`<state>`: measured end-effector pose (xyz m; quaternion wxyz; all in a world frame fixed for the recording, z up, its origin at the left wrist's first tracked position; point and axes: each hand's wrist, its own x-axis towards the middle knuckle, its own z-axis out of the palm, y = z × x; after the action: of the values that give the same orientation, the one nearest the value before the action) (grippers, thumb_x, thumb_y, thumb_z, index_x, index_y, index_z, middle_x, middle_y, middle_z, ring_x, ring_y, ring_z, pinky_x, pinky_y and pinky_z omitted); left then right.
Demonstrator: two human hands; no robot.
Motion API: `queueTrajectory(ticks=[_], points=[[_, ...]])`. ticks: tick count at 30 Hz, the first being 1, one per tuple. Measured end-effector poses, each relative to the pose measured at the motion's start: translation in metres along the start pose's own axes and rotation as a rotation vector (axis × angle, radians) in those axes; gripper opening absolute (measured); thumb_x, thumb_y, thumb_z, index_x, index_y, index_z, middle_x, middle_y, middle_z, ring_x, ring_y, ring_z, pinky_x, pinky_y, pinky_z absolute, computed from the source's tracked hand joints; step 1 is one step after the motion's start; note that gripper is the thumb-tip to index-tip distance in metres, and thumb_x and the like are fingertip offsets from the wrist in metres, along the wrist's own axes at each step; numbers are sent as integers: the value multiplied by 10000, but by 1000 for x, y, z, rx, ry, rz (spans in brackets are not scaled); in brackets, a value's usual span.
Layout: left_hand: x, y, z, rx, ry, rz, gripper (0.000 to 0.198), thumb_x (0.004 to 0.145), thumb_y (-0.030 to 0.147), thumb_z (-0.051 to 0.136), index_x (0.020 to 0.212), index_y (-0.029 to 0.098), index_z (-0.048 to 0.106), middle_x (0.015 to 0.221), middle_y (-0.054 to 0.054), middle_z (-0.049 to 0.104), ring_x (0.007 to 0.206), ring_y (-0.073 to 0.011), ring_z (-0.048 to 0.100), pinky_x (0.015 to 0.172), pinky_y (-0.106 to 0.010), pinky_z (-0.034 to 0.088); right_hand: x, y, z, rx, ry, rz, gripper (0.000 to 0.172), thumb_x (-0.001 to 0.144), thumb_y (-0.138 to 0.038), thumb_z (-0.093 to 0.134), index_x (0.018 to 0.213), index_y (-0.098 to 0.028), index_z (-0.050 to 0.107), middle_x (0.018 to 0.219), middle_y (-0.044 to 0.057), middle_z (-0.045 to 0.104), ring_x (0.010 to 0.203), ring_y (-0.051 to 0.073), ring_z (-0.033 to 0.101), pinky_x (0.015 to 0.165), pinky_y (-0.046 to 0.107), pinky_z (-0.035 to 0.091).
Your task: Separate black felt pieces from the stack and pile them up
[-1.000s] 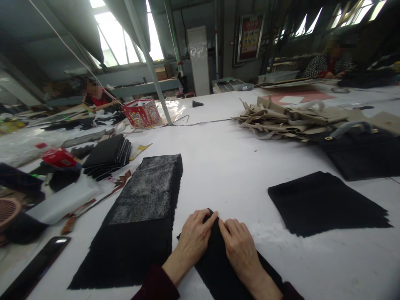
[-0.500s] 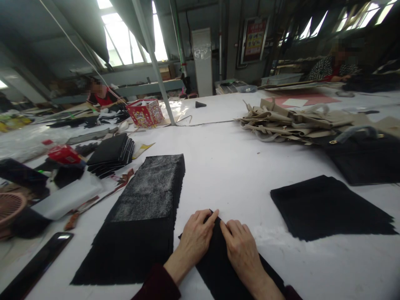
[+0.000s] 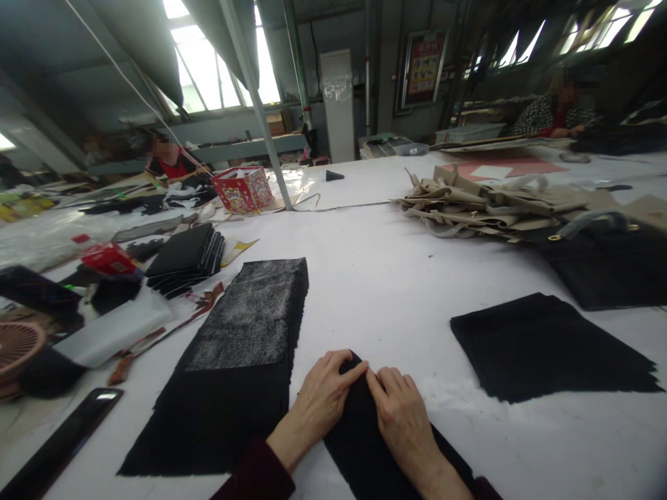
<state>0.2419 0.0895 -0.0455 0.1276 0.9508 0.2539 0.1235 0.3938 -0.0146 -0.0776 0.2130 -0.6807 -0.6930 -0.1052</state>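
A folded black fabric piece [image 3: 359, 434] lies at the front middle of the white table, partly covered by my hands. My left hand [image 3: 323, 392] is closed on its upper left edge, the index finger stretched across the fabric. Close beside it, my right hand [image 3: 404, 413] grips the right edge, with its index fingertip almost touching the left one. The thumbs are mostly hidden. Left of my hands is a tall stack of black fabric pieces [image 3: 224, 410], with a grey fuzzy patch on its far part. To the right lies a flatter stack of black pieces [image 3: 547, 351].
A black phone-like slab [image 3: 67, 437] and a pink fan [image 3: 19, 351] are at the left. Beyond stand a folded black pile [image 3: 185, 253] and a red patterned box [image 3: 242, 189]. Beige pieces [image 3: 479, 205] and a black bag [image 3: 609, 260] lie at the right. Two people sit farther back.
My left hand has shifted slightly, its index finger dropping lower across the fabric toward the right hand. More of the fabric's rounded top edge shows. The right hand is nearly unmoved.
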Motion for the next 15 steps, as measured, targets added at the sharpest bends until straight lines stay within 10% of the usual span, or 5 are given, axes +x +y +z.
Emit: queueTrajectory(ticks=[15], points=[[0, -6, 7, 14, 33, -68, 608, 870, -3, 416, 1395, 299, 470, 1237, -59, 503, 1129, -206, 501, 990, -388, 484, 1, -1, 0, 9, -3, 9, 344, 871, -8, 424, 1149, -136, 580, 879, 62, 533, 811, 229, 480, 729, 373, 373]])
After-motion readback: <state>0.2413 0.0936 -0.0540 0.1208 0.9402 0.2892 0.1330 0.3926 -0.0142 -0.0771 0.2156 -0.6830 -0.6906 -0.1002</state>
